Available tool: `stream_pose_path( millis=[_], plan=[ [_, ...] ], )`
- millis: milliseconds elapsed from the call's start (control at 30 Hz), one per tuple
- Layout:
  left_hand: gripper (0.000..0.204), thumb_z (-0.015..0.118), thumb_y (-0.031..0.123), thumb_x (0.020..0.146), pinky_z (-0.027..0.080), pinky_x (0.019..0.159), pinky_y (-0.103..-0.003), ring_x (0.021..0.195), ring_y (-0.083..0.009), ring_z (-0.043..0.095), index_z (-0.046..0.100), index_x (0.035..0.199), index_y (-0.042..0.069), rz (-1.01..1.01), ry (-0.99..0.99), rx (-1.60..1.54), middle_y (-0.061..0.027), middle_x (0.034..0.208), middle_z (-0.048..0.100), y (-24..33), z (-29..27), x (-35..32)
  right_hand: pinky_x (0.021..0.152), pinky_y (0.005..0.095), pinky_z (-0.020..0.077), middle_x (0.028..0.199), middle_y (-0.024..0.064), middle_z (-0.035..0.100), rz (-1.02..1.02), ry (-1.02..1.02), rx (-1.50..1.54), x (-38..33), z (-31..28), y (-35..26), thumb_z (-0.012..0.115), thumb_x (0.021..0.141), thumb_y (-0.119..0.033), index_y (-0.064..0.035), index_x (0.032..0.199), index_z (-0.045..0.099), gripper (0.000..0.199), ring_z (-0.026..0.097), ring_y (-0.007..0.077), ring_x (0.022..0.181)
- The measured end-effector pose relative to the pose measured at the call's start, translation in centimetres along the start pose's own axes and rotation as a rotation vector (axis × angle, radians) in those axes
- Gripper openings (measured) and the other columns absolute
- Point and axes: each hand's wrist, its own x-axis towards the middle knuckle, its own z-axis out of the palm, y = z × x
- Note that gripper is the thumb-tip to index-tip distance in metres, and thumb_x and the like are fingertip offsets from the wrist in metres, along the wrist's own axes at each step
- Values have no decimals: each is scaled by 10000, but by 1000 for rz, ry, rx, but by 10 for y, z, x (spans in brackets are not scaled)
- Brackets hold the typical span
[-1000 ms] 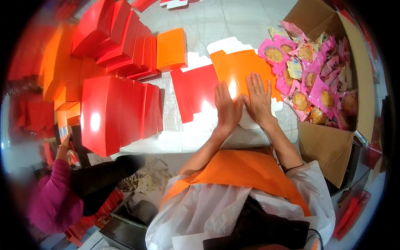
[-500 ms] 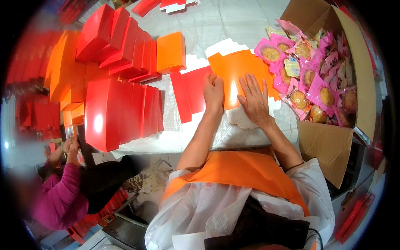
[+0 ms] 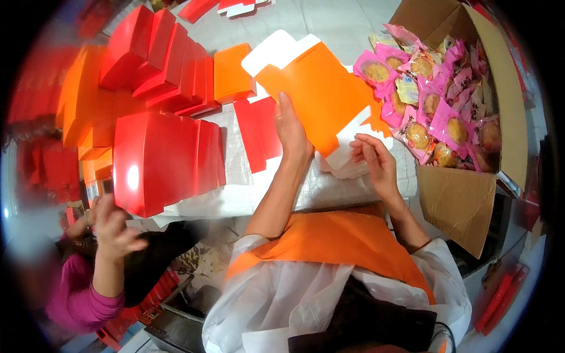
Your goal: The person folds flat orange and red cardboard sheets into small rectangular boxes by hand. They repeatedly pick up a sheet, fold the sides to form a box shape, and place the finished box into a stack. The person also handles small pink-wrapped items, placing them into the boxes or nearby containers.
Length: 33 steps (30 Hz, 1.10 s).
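My left hand [image 3: 292,126] grips the left edge of an orange folding carton [image 3: 323,88], its thumb along the side. The carton is raised off the table and tilted, with white flaps [image 3: 273,52] standing out at its far end and another white flap at its near end. Close to that near flap is my right hand [image 3: 378,165], its fingers loosely bent and apart, with nothing seen in them. Beneath the carton, another orange carton edge shows at the right. A flat red carton [image 3: 259,132] lies left of my left hand, partly covered.
Made-up red boxes [image 3: 156,159] stand in rows at the left, with an orange box [image 3: 233,72] beside them. At the right, an open cardboard box [image 3: 456,197] holds several wrapped round pastries [image 3: 418,135]. A co-worker in a purple sleeve [image 3: 82,294] is at the lower left.
The orange carton has been lifted from the table and turned, its far end now leaning left. My right hand has come off its face toward the near flap. The co-worker's hand has moved.
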Motion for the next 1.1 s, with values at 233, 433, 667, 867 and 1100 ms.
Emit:
stream_pose_path(
  millis=[233, 433, 667, 867, 1100],
  plan=[
    [418, 314, 353, 944, 428, 791, -301, 911, -173, 522, 417, 1143, 0, 35, -61, 299, -96, 1068, 508, 3, -3, -42, 883, 334, 395, 1076, 55, 547, 458, -16, 1117, 6, 12, -20, 422, 918, -289, -51, 1153, 470, 338, 511, 174, 1011],
    [350, 299, 286, 936, 405, 756, -293, 865, -151, 471, 416, 1107, 4, 128, 9, 569, -78, 940, 490, -2, -8, -50, 930, 321, 371, 1202, 35, 460, 303, -14, 804, -10, 46, -14, 436, 917, -189, -78, 1213, 405, 318, 430, 189, 1128],
    [308, 456, 207, 884, 424, 729, -297, 838, -154, 499, 428, 1094, -17, 257, -101, 778, -88, 945, 516, -7, -17, -64, 888, 305, 395, 1176, 66, 451, 72, -163, 58, -5, 56, 7, 456, 897, -85, -44, 1258, 343, 380, 476, 151, 1033],
    [377, 482, 281, 890, 436, 750, -287, 861, -145, 531, 460, 1079, -44, -110, -18, 545, -100, 963, 559, 22, -42, -60, 779, 280, 462, 1082, 75, 529, 184, -698, 21, -19, 29, -31, 471, 880, -80, -8, 1150, 476, 279, 533, 151, 934],
    [602, 558, 131, 840, 378, 904, -298, 1115, -209, 437, 215, 1312, -19, -37, -223, 849, -144, 1222, 418, 25, -52, -97, 772, 287, 466, 1145, 93, 517, 68, 76, -28, -4, 4, -65, 521, 831, -35, -30, 1157, 486, 328, 553, 208, 958]
  ],
)
